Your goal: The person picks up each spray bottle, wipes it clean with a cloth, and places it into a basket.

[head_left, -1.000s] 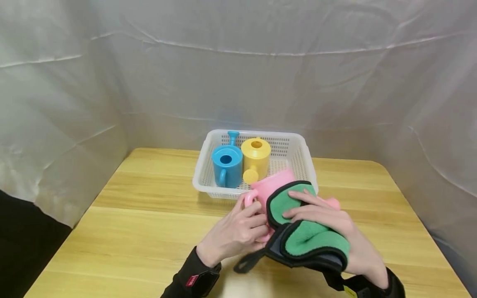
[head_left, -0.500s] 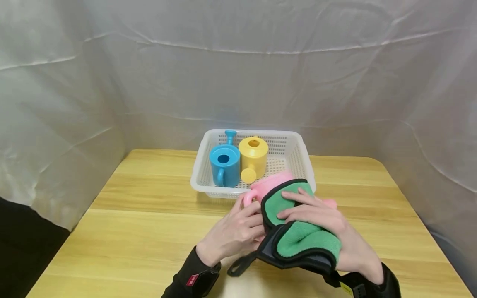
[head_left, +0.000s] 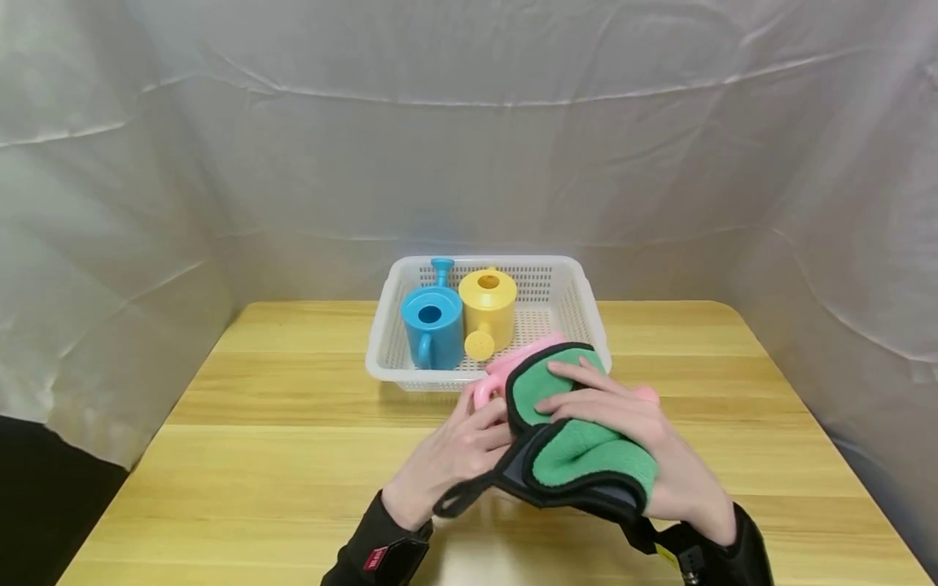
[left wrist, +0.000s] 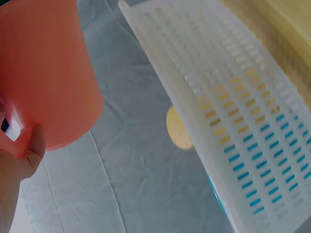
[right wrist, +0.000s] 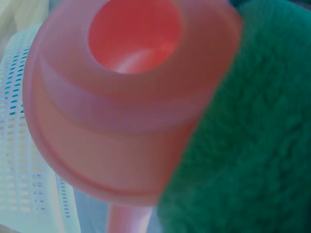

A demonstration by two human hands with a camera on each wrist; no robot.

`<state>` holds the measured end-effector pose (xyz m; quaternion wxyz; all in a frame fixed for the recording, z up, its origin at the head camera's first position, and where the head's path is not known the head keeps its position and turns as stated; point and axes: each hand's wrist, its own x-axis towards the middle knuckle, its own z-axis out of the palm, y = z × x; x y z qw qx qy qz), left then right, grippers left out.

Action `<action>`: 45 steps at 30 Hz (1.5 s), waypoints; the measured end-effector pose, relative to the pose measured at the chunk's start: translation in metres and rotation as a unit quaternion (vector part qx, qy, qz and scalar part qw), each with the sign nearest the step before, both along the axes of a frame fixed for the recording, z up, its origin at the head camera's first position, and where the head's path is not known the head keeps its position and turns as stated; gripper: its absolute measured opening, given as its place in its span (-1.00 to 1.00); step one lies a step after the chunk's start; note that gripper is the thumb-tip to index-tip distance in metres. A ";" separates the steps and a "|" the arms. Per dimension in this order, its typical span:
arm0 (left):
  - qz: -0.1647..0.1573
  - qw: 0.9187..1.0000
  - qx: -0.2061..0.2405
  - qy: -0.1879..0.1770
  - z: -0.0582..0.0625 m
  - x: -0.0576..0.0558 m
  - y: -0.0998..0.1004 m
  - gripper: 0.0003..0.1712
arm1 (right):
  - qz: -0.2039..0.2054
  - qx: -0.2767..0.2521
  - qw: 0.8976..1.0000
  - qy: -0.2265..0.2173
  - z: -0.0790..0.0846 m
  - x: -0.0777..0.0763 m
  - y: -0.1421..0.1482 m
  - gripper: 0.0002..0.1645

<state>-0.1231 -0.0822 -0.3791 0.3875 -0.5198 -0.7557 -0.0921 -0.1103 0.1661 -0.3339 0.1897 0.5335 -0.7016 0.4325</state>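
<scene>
In the head view my left hand (head_left: 450, 460) grips the handle of a pink watering can (head_left: 506, 366), tilted in front of the basket. In the left wrist view the can (left wrist: 53, 82) shows its plain side, with a finger by the handle. My right hand (head_left: 630, 431) holds a green cloth (head_left: 586, 456) with black edging against the can, fingers spread over the cloth. Much of the can is hidden under it. The cloth's black loop (head_left: 463, 492) hangs by my left hand. The right wrist view shows the can's round opening (right wrist: 136, 36) beside the green pile (right wrist: 248, 131).
A white perforated basket (head_left: 379, 346) stands behind my hands on the wooden table (head_left: 293, 472). Inside it, a blue watering can (head_left: 432, 325) and a yellow one (head_left: 489, 309) stand side by side at the left. Pale sheeting (head_left: 469, 163) surrounds the table.
The head view has shifted a little. The cloth, with my right hand on it, has moved slightly up and left, and its loop now overlaps my left hand. Both holds stay the same.
</scene>
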 end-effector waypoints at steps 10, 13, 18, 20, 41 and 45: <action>0.007 1.000 0.028 -0.004 0.003 -0.002 -0.005 -0.73 | 0.043 0.035 0.998 -0.014 0.002 0.002 0.002 -0.40; 0.001 0.999 0.043 -0.011 0.004 -0.004 -0.008 -0.68 | 0.066 0.044 0.997 -0.017 0.005 0.004 0.006 -0.40; -0.010 0.998 0.051 -0.029 0.005 -0.004 -0.011 -0.66 | 0.069 0.042 0.997 0.004 0.008 0.007 0.005 -0.40; -0.012 0.998 0.052 -0.032 0.005 -0.004 -0.011 -0.66 | 0.054 0.042 0.998 0.012 0.008 0.009 0.001 -0.38; 0.010 0.999 0.006 -0.044 0.002 0.000 -0.004 -0.85 | -0.010 -0.021 1.000 0.019 0.000 0.002 -0.015 -0.36; 0.016 0.996 0.017 -0.084 -0.001 0.005 -0.001 -0.44 | -0.030 -0.035 0.999 -0.029 -0.001 -0.001 -0.012 -0.41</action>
